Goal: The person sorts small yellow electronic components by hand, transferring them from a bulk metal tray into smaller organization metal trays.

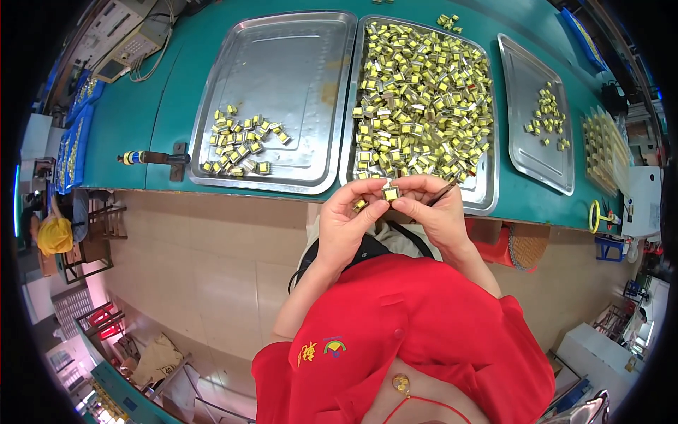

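Left hand and right hand, curled, pinch a yellow component. Left holds a second component; right, a dark tool

Left hand, right hand, pinched yellow component

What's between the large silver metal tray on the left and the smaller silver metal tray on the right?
In the head view, another rectangular silver metal tray, heaped with small yellow-and-silver blocks, lies there.

Beige floor tiles are spreading below your green bench, while a bluish light strip is glowing at your far left.
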Demonstrator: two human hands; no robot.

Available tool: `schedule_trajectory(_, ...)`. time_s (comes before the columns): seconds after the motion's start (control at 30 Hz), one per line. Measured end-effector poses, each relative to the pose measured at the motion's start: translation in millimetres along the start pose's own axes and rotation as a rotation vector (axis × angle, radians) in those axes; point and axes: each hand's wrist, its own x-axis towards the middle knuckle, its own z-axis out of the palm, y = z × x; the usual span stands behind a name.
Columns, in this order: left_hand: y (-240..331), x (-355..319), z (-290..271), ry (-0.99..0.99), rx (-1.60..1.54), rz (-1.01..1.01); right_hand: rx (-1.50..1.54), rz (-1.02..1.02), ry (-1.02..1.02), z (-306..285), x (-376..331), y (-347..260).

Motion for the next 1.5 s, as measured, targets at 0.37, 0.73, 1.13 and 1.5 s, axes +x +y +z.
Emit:
schedule_trajectory(0.37, 1, -1, 1, 0.003, 0.017, -0.024, -0.005, -0.004, 0.021, 0, 0, 1)
schedule_trajectory(0.73, 4, 7, 1, -0.048, -0.371, -0.296, -0.458, -0.349, 0.011, 11, 2, -10)
schedule_trajectory(1.13, 1, 4, 5, -0.093, -0.4, -0.268, -0.434, -0.291, 0.009, 6, 1, -14)
schedule_trajectory(1.5, 0, 5, 2, -0.09, -0.289, -0.206, -0.387, -0.229, -0.014, -5, 3, -20)
